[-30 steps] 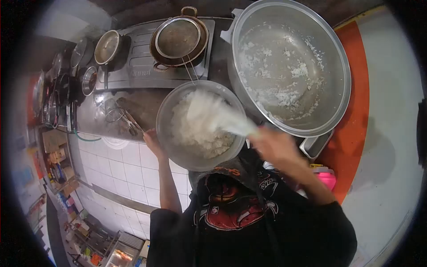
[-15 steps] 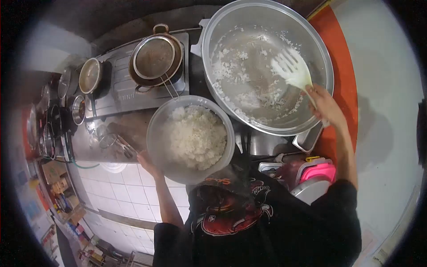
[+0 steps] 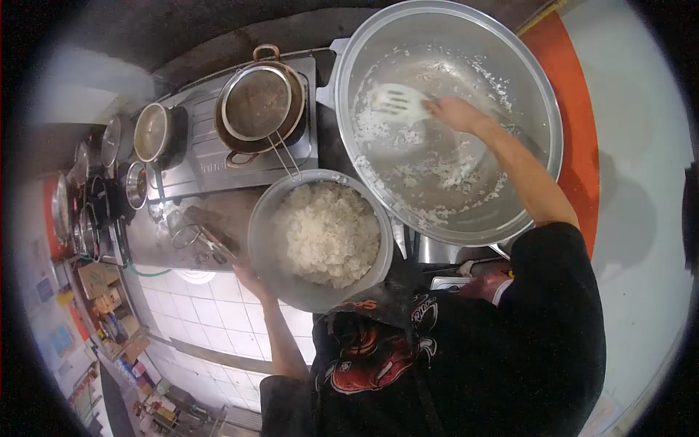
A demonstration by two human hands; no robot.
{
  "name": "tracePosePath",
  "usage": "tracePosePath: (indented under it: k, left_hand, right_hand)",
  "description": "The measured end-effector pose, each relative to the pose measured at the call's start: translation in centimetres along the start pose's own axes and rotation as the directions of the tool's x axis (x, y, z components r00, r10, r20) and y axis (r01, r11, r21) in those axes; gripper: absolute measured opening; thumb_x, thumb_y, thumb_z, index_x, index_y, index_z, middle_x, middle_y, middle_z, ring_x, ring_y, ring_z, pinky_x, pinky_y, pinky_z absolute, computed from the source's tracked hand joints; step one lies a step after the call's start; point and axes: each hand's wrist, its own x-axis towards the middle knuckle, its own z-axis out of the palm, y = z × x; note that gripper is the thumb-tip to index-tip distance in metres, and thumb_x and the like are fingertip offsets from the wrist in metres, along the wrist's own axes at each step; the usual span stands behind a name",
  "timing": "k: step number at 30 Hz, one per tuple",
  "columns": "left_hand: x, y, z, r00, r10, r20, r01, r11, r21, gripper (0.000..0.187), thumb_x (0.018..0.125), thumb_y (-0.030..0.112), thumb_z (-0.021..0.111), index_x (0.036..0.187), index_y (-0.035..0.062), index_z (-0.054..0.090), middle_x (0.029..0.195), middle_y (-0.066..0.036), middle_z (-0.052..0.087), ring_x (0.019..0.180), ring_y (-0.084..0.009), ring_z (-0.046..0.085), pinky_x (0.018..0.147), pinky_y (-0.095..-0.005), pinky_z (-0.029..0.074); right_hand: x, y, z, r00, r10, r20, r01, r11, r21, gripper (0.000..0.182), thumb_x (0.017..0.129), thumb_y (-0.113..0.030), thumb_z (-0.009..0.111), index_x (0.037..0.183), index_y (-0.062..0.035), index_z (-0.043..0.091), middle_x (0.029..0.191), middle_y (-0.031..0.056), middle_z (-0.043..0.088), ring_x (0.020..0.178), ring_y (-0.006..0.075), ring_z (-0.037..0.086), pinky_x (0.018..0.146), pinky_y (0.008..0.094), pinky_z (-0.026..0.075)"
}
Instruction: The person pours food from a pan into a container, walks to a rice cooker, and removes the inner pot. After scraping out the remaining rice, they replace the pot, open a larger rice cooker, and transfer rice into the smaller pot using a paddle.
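My left hand (image 3: 248,277) grips the near rim of a metal bowl (image 3: 277,273) that is heaped with white cooked rice (image 3: 325,231). My right hand (image 3: 455,113) is shut on the handle of a white slotted spatula (image 3: 397,101). The spatula's head lies inside a very large metal pot (image 3: 542,156), toward its far left wall. Scattered clumps of rice (image 3: 444,172) stick to the pot's bottom and sides. The bowl sits just left of the pot, rims nearly touching.
A gas stove (image 3: 211,156) behind the bowl carries a brown pan with a wire strainer (image 3: 256,100) in it and a small lidded pot (image 3: 151,131). More pots crowd the far left. A white tiled wall (image 3: 196,306) drops below the counter.
My right hand has swung the spatula from the rice bowl over into the big pot, then across from its right side to its far left. My left hand keeps holding the bowl.
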Motion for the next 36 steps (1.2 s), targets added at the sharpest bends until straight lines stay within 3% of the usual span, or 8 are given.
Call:
tracePosePath:
  k: [2,10,16,18,22,27,34,36]
  left_hand:
    - [-0.2,0.9,0.2,0.994,-0.094,-0.058,0.086,0.989,-0.123,0.051,0.099,0.048,0.033,0.107,0.0011,0.049,0.107,-0.012,0.053,0.102,-0.0243,0.052,0.088,-0.0379,0.042]
    - [-0.1,-0.7,-0.1,0.981,-0.193,-0.008,0.183,0.941,-0.285,0.054,0.1,0.048,0.031,0.117,-0.0011,0.045,0.115,-0.014,0.052,0.107,-0.026,0.05,0.092,-0.0407,0.041]
    - [-0.2,0.3,-0.6,0.999,0.023,0.041,-0.038,0.92,0.391,0.053,0.1,0.047,0.032,0.118,-0.0016,0.045,0.117,-0.014,0.05,0.11,-0.0243,0.047,0.097,-0.0393,0.037]
    - [-0.3,0.4,-0.1,0.99,-0.139,-0.032,0.131,0.976,-0.174,0.053,0.1,0.047,0.032,0.116,-0.0018,0.047,0.118,-0.014,0.049,0.11,-0.025,0.047,0.097,-0.0395,0.037]
    - [-1.0,4.3,1.4,0.971,-0.22,-0.094,0.191,0.95,-0.246,0.054,0.1,0.048,0.033,0.116,-0.0019,0.047,0.116,-0.013,0.05,0.109,-0.0251,0.048,0.097,-0.0392,0.038]
    - [-0.6,3.0,1.1,0.976,0.21,-0.059,-0.193,0.958,0.214,0.041,0.099,0.035,0.037,0.093,-0.0023,0.052,0.096,-0.012,0.055,0.088,-0.0212,0.052,0.075,-0.0397,0.043]
    - [0.3,0.7,0.0,0.991,0.136,-0.015,-0.119,0.911,0.395,0.026,0.092,0.024,0.051,0.095,-0.0014,0.051,0.093,-0.01,0.052,0.086,-0.0207,0.051,0.077,-0.0367,0.044]
    - [0.8,1.8,-0.6,0.976,-0.036,0.215,-0.1,0.804,0.586,0.023,0.093,0.024,0.05,0.093,0.0006,0.05,0.09,-0.008,0.049,0.086,-0.0186,0.049,0.077,-0.0348,0.043]
  right_hand:
    - [1.3,-5.5,-3.3,0.899,0.021,0.438,0.073,0.978,-0.197,0.062,0.097,-0.054,0.03,0.099,-0.0038,0.067,0.087,0.0171,0.068,0.083,0.0306,0.066,0.083,0.0453,0.05]
    - [4.4,-2.6,-4.7,0.936,-0.025,0.352,0.189,0.879,-0.438,0.065,0.094,-0.06,0.033,0.081,-0.0077,0.07,0.075,0.0164,0.066,0.067,0.0272,0.065,0.072,0.0396,0.055]
    - [0.7,-4.8,-3.7,0.74,-0.25,0.624,0.457,0.868,-0.195,0.068,0.091,-0.062,0.04,0.068,-0.0026,0.064,0.061,0.0128,0.059,0.059,0.0279,0.058,0.066,0.0414,0.052]
    - [-1.4,-4.8,-4.3,0.7,-0.258,0.666,0.481,0.859,-0.173,0.069,0.09,-0.063,0.042,0.066,-0.0016,0.062,0.058,0.0115,0.057,0.057,0.0269,0.055,0.063,0.0419,0.05]
    - [-5.8,-5.0,-6.5,0.717,-0.109,0.688,0.137,0.991,0.015,0.064,0.09,-0.062,0.047,0.072,-0.0035,0.067,0.055,0.0082,0.053,0.055,0.0202,0.05,0.054,0.04,0.041]
    - [-9.8,-9.8,-11.7,0.885,-0.022,0.465,-0.129,0.948,0.29,0.053,0.093,-0.049,0.051,0.072,-0.0025,0.065,0.052,0.0016,0.046,0.05,0.0122,0.041,0.048,0.0311,0.034]
    - [-17.7,-22.6,-9.3,0.886,-0.195,0.421,0.023,0.925,0.38,0.04,0.096,-0.046,0.046,0.094,-0.0142,0.07,0.061,0.013,0.059,0.059,0.026,0.063,0.056,0.0395,0.05]
    - [-19.9,-24.4,-4.7,0.854,-0.195,0.482,0.235,0.972,-0.023,0.035,0.096,-0.038,0.046,0.096,-0.0084,0.066,0.061,0.0161,0.06,0.061,0.0349,0.063,0.059,0.0451,0.052]
